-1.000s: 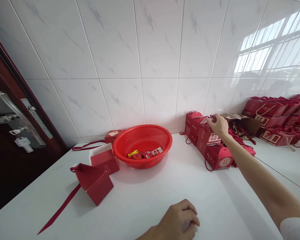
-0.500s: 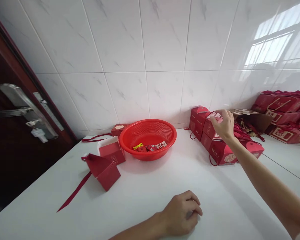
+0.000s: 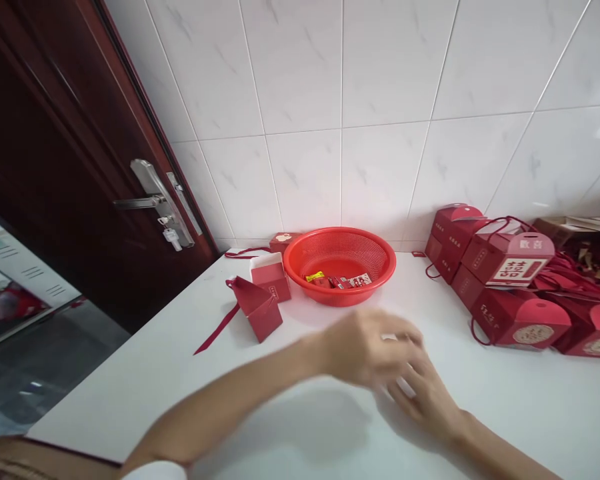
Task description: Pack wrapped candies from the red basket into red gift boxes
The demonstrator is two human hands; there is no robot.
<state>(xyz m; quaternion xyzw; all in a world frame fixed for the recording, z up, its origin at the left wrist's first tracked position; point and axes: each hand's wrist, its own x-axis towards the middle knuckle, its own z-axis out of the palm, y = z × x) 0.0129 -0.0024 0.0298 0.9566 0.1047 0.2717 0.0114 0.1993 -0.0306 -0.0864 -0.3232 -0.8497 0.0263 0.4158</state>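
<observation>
Left hand: your left hand (image 3: pixel 363 350) is over the table (image 3: pixel 150 373) at lower centre, fingers curled; motion blur hides the grip, so you cannot tell whether it is closed on anything.
Right hand: your right hand (image 3: pixel 430 397) is just to the right and lower in the frame, fingers bent toward the left; its grip is unclear too, and whether the two hands touch cannot be told.
Red basket: nearest your hands, the red basket (image 3: pixel 340 243) sits at the centre of the frame, with small packets (image 3: pixel 341 283) in its bottom, one of them yellow.
Boxes left of it: an open red box (image 3: pixel 273 283) stands beside the basket, and a tilted red box (image 3: pixel 263 313) is in front of that, a dark red ribbon (image 3: pixel 217 330) trailing to lower left.
Box behind: a patterned box (image 3: pixel 281 242) shows past the basket's left rim.
Box pile: red gift boxes (image 3: pixel 485 257) with cord handles are stacked at right.
Door: a dark door (image 3: pixel 65 100) with keys (image 3: pixel 171 237) fills the upper left.
</observation>
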